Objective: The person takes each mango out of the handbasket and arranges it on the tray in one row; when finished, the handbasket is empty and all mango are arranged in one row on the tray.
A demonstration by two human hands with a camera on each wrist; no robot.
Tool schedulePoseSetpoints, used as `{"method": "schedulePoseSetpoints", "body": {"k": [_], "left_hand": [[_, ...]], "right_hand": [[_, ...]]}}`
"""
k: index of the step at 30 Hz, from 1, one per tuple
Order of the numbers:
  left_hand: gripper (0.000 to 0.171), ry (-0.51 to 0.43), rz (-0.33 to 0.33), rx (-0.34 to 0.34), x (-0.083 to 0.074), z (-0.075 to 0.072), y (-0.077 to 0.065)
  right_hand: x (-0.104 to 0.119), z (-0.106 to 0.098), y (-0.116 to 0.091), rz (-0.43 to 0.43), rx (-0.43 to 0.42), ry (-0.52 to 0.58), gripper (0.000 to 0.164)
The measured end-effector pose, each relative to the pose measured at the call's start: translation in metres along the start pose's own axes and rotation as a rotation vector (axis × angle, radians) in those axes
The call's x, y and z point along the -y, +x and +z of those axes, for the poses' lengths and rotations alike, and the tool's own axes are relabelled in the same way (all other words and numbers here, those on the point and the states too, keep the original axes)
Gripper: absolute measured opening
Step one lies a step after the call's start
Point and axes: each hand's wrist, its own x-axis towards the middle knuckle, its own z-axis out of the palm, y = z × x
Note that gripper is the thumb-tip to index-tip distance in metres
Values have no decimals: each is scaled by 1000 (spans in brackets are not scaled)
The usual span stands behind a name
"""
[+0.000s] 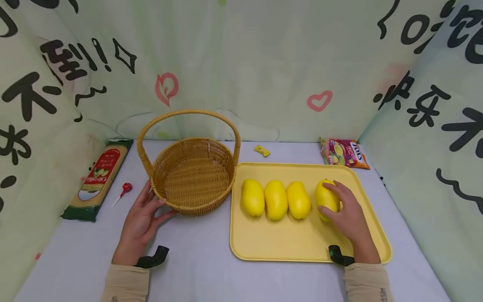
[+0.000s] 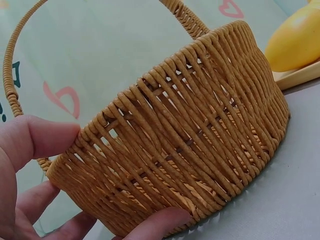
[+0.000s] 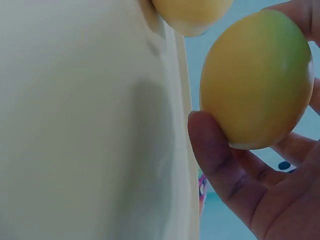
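My left hand (image 1: pixel 139 224) grips the left side of a round wicker basket (image 1: pixel 216 206) with a tall arched handle. In the left wrist view, one fingertip presses the basket's woven rim (image 2: pixel 145 82) and other fingers lie along its side and lower edge. My right hand (image 1: pixel 349 212) holds a yellow mango (image 1: pixel 326 196) between thumb and fingers over the right part of the yellow tray (image 1: pixel 279 247). Greenish at one end, the held mango (image 3: pixel 257 80) appears close up in the right wrist view. Three more mangoes (image 1: pixel 276 200) lie side by side on the tray.
A green-and-red packet (image 1: pixel 102 180) lies at the far left, beside a red lollipop (image 1: pixel 127 187). Behind the tray are a small yellow wrapped candy (image 1: pixel 262 150) and a colourful snack bag (image 1: pixel 343 153). Printed cloth walls (image 1: pixel 241 71) enclose the white table (image 1: pixel 200 260).
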Motion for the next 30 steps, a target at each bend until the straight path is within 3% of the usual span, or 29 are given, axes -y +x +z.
{"method": "schedulePoseSetpoints", "body": {"k": [16, 30], "left_hand": [[79, -31, -5, 13, 0, -1, 1], [80, -36, -8, 8, -2, -2, -1]], "right_hand": [[4, 2, -2, 43, 16, -137, 72], [5, 5, -1, 31, 6, -178, 72]]}}
